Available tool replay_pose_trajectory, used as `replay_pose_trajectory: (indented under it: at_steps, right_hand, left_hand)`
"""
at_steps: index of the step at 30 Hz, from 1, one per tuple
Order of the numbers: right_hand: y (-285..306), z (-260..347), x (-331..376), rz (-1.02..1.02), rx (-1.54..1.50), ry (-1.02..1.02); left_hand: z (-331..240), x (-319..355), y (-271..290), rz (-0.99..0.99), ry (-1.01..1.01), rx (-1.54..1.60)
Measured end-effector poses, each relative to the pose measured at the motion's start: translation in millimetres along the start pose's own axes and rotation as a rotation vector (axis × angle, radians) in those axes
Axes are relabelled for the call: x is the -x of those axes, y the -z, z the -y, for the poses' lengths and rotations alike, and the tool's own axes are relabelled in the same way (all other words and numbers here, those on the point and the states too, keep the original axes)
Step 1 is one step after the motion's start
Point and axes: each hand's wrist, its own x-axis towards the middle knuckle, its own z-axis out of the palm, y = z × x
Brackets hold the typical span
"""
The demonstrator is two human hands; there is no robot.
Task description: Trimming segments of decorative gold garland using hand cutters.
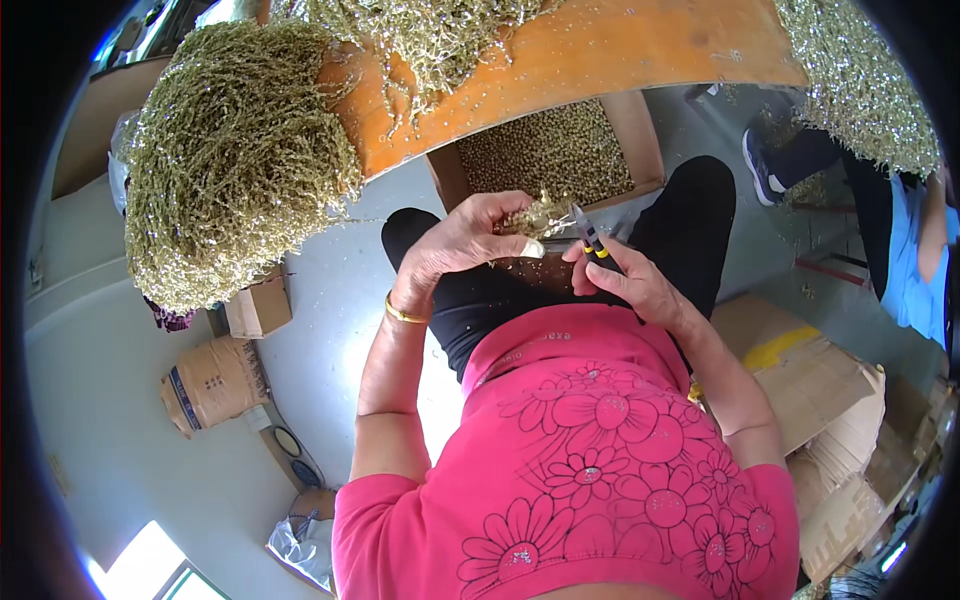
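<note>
My left hand (465, 238) is closed on a small bunch of gold bead strands (540, 216) above my lap. Its thumb, wrapped in something white at the tip, presses along the bunch. My right hand (638, 287) grips a pair of small pliers or cutters (592, 243) with black and yellow handles. The metal jaws point up beside the bunch; whether they touch it I cannot tell. Just beyond my hands, an open cardboard box (648, 145) between my knees holds loose gold beads (545, 152).
An orange tabletop (640, 45) lies ahead. A big heap of gold strands (240, 150) hangs over its left end, with another pile (430, 45) at mid-table and more (860, 85) at right. A person in blue (912, 260) sits at right. Flattened cardboard (800, 375) lies by my right side.
</note>
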Motion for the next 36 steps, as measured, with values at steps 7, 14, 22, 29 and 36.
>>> replay_pose_trajectory:
  at_steps: [7,14,22,29,36]
  right_hand:
    - [8,-2,-1,0.089,-0.067,-0.101]
    - [5,-4,0,0.110,-0.152,-0.180]
    - [8,-4,1,0.129,-0.170,-0.187]
    - [6,-2,-2,0.153,-0.127,-0.209]
    - [7,-5,-5,0.145,-0.112,-0.183]
  left_hand:
    - [16,0,-6,-0.164,-0.041,0.023]
    - [16,0,-9,-0.234,-0.047,0.072]
    - [15,1,-5,-0.255,-0.065,0.055]
    - [11,-1,-7,-0.231,-0.044,0.029]
    - [16,-2,-8,-0.238,-0.042,0.040]
